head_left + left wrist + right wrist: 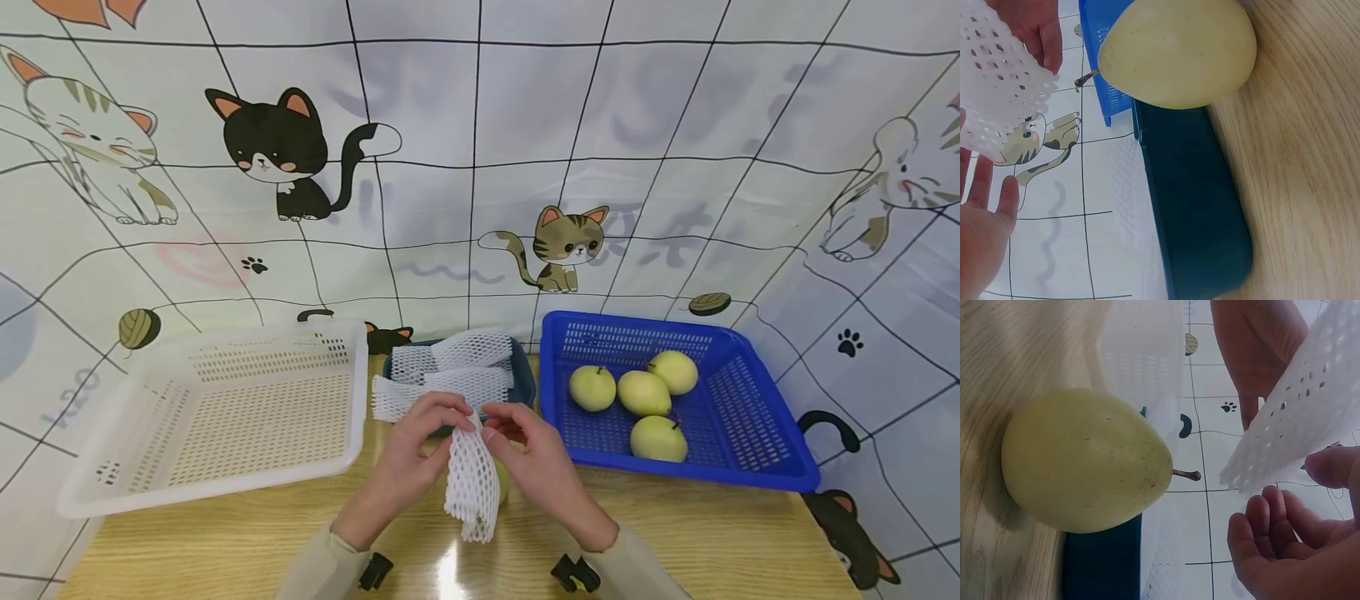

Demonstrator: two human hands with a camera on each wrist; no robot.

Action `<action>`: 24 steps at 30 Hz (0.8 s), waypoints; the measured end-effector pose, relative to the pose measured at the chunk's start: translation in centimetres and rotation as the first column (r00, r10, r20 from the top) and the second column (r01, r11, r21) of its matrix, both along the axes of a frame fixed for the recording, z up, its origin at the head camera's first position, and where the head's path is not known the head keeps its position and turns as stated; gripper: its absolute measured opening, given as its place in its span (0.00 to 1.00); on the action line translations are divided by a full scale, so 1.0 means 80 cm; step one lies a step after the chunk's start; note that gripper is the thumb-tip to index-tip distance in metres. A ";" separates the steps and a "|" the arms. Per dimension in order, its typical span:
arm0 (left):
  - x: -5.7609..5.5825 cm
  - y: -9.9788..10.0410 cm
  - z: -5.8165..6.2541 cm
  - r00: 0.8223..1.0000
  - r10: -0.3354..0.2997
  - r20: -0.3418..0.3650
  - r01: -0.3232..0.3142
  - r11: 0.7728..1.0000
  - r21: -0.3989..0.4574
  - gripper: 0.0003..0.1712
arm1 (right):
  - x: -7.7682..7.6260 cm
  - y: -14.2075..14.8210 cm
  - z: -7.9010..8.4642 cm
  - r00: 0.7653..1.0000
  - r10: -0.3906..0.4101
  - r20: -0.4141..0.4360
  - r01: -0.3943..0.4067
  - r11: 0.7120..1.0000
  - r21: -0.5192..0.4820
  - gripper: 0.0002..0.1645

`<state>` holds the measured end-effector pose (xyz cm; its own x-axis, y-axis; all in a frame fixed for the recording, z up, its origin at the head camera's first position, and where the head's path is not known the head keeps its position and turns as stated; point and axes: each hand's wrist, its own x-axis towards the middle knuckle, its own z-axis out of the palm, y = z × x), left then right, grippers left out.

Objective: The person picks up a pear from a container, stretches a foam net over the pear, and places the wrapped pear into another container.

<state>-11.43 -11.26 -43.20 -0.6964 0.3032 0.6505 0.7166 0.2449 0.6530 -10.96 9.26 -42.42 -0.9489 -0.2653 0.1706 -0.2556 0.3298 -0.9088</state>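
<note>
A person's left hand [420,437] and right hand [536,462] work together over a wooden table [225,550], both gripping a white foam net [474,483] near its upper end, the left hand's fingers bent over it and the right hand's thumb laid against its side. From the grip the mesh hangs downward, its lower end just above a yellow-green pear [1085,459] and apart from it in the wrist views. The pear stands on the tabletop beneath the grip, stem up, and is largely screened by the mesh in the head view. Just beyond the hands, a teal container [522,375] holds more foam nets [472,350], one jutting past its left side. To the right of the grip, a blue basket [750,417] carries four pears [643,393]; to the left sits a white basket [277,408] with a slotted bottom. Behind it all rises a wall covering [442,100] printed with cartoon cats and dark grid lines.
</note>
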 end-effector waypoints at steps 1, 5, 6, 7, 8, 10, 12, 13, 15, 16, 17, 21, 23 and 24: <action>0.000 0.000 0.000 1.000 0.000 -0.006 0.000 1.000 -0.003 0.25 | 0.000 0.000 0.000 1.000 0.004 0.007 -0.004 1.000 -0.008 0.18; 0.001 0.000 -0.001 1.000 0.009 -0.021 -0.010 1.000 -0.012 0.23 | -0.001 0.003 0.001 0.999 0.026 0.029 -0.026 0.999 -0.025 0.18; 0.002 0.000 -0.002 1.000 0.013 -0.020 -0.013 1.000 -0.016 0.23 | -0.002 0.004 0.000 0.999 0.037 0.026 -0.036 0.999 -0.031 0.18; 0.002 0.000 -0.003 1.000 0.016 -0.024 -0.016 1.000 -0.018 0.23 | -0.002 0.005 0.000 0.999 0.046 0.022 -0.045 0.998 -0.037 0.18; 0.002 0.000 -0.003 1.000 0.015 -0.018 -0.015 1.000 -0.017 0.22 | -0.002 0.006 0.000 0.998 0.055 0.020 -0.054 0.997 -0.051 0.18; 0.003 -0.001 -0.004 1.000 0.007 0.006 -0.007 1.000 -0.013 0.21 | -0.003 0.007 -0.001 0.997 0.069 0.017 -0.068 0.995 -0.076 0.17; 0.004 -0.001 -0.005 0.999 -0.003 0.032 0.003 1.000 -0.008 0.20 | -0.005 0.008 -0.001 0.997 0.068 0.024 -0.065 0.993 -0.099 0.16; 0.005 -0.001 -0.006 0.999 -0.006 0.037 0.007 1.000 -0.007 0.20 | -0.005 0.007 0.000 0.998 0.064 0.029 -0.060 0.992 -0.108 0.15; 0.006 -0.001 -0.006 0.999 -0.012 0.050 0.012 1.000 -0.007 0.19 | -0.006 0.008 0.000 0.998 0.051 0.043 -0.045 0.993 -0.112 0.13; 0.007 -0.001 -0.006 0.999 -0.011 0.044 0.011 1.000 -0.008 0.18 | -0.006 0.008 0.001 0.998 0.045 0.054 -0.039 0.993 -0.113 0.12; 0.007 0.000 -0.007 0.999 -0.014 0.043 0.014 1.000 -0.005 0.18 | -0.006 0.008 0.002 0.997 0.044 0.055 -0.037 0.992 -0.122 0.11; 0.008 0.000 -0.010 0.975 -0.153 0.161 0.125 0.978 0.169 0.28 | -0.006 0.011 0.005 0.998 0.045 0.045 -0.038 0.988 -0.149 0.09; 0.006 -0.001 -0.012 0.943 -0.249 0.221 0.180 0.940 0.290 0.35 | -0.004 0.011 0.006 0.998 0.059 0.030 -0.054 0.985 -0.161 0.07; 0.005 -0.001 -0.012 0.923 -0.293 0.250 0.199 0.918 0.343 0.37 | -0.004 0.012 0.007 0.997 0.067 0.022 -0.063 0.985 -0.160 0.07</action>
